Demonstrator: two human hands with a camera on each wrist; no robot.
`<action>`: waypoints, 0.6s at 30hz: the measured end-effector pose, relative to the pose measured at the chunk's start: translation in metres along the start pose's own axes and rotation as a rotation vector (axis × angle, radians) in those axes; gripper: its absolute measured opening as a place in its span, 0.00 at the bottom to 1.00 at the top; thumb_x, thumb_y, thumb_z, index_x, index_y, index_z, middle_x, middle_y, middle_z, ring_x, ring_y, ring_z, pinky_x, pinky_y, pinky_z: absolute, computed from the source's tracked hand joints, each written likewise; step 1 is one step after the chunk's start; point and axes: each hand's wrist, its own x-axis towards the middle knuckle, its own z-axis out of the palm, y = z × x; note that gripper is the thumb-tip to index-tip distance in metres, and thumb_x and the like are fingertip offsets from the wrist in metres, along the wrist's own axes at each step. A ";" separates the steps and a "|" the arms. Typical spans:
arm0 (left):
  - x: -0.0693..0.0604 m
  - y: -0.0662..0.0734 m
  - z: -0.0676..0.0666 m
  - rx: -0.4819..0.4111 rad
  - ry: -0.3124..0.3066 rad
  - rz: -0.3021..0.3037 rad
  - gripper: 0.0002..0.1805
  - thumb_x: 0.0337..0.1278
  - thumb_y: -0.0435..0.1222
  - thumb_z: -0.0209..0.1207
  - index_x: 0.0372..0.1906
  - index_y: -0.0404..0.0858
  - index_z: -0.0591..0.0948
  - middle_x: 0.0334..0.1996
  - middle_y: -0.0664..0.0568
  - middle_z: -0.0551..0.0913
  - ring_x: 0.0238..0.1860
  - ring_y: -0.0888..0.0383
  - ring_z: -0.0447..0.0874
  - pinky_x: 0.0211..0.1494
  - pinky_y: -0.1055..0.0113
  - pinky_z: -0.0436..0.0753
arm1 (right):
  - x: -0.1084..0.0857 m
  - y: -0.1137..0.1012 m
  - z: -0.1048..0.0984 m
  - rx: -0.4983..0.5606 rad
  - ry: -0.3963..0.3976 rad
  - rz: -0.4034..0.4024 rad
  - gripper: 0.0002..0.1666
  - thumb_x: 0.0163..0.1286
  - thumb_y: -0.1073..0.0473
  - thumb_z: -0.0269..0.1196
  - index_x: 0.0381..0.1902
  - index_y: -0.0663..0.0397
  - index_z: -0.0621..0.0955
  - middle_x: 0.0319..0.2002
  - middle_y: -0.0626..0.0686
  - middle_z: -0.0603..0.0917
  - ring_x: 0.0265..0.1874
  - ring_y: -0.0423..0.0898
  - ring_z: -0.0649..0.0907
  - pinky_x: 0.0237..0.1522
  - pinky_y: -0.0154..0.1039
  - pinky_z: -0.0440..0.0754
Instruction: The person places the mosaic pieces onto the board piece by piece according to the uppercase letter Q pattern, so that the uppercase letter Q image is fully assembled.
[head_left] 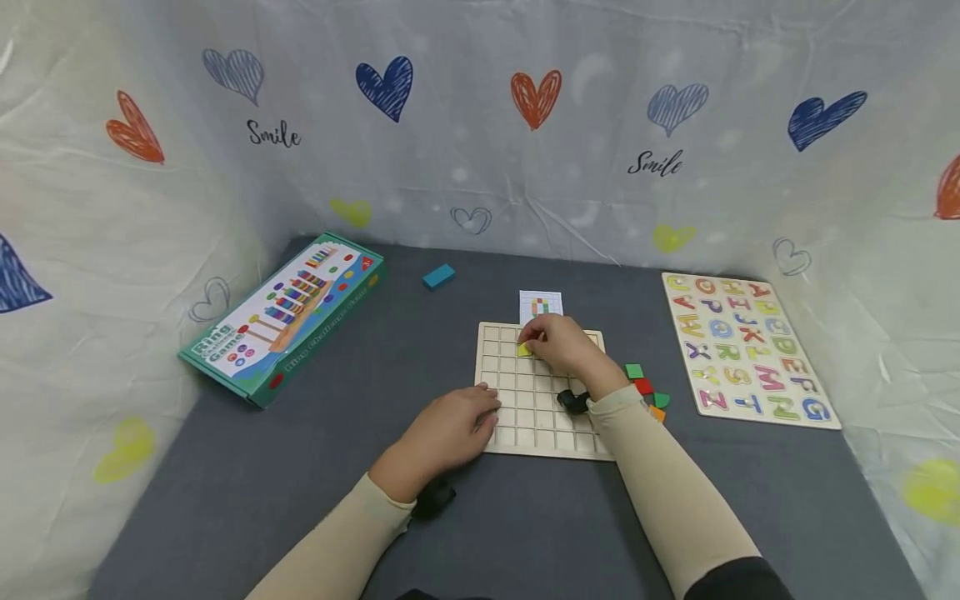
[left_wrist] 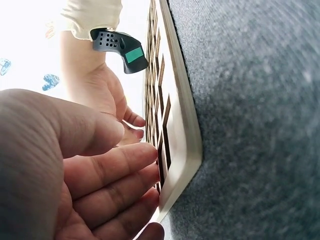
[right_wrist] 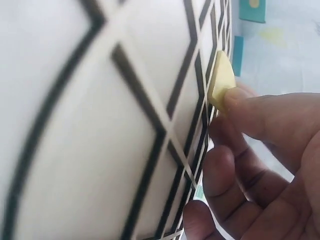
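A pale wooden grid board [head_left: 517,417] lies on the grey table. The right hand [head_left: 558,343] pinches a small yellow piece [head_left: 523,350] at the upper part of the grid; in the right wrist view the yellow piece [right_wrist: 223,80] is between thumb and fingers, tilted against the grid. At the board's left edge rests the left hand [head_left: 452,427], its fingertips touching the rim; the left wrist view shows its fingers [left_wrist: 115,172] loosely bent, holding nothing. Behind the board is a card with a coloured pattern [head_left: 529,302], partly near the right hand.
Green [head_left: 633,371], red [head_left: 643,386] and orange pieces [head_left: 657,413] lie right of the board. A blue block [head_left: 438,277] sits further back. A green box [head_left: 300,358] stands at the left, and a letter board [head_left: 757,350] lies at the right.
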 end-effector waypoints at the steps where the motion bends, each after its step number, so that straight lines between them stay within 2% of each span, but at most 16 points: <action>1: 0.000 0.000 -0.001 0.012 -0.001 0.005 0.18 0.80 0.39 0.61 0.65 0.38 0.88 0.67 0.47 0.88 0.75 0.50 0.81 0.77 0.51 0.82 | 0.001 0.000 0.001 -0.008 0.003 -0.006 0.10 0.82 0.63 0.63 0.46 0.49 0.91 0.45 0.53 0.88 0.39 0.49 0.84 0.47 0.48 0.84; 6: -0.002 0.005 -0.001 0.075 -0.028 0.027 0.20 0.80 0.40 0.60 0.66 0.36 0.87 0.69 0.45 0.86 0.76 0.49 0.80 0.77 0.50 0.82 | -0.001 0.001 0.003 -0.038 0.022 -0.010 0.11 0.81 0.65 0.63 0.43 0.50 0.92 0.45 0.54 0.88 0.41 0.50 0.85 0.49 0.50 0.85; 10: -0.003 0.008 0.000 0.119 -0.033 0.015 0.20 0.80 0.40 0.60 0.66 0.36 0.87 0.71 0.45 0.84 0.77 0.49 0.79 0.77 0.51 0.82 | -0.001 -0.001 0.005 -0.042 0.045 -0.026 0.11 0.80 0.66 0.64 0.42 0.50 0.92 0.44 0.54 0.89 0.44 0.52 0.86 0.51 0.52 0.86; 18: -0.004 0.008 -0.001 0.112 -0.022 0.005 0.20 0.81 0.41 0.60 0.67 0.37 0.87 0.71 0.45 0.84 0.77 0.49 0.78 0.78 0.50 0.81 | -0.002 -0.005 0.009 -0.079 0.114 -0.026 0.09 0.78 0.66 0.67 0.41 0.49 0.93 0.44 0.53 0.91 0.44 0.52 0.88 0.49 0.51 0.88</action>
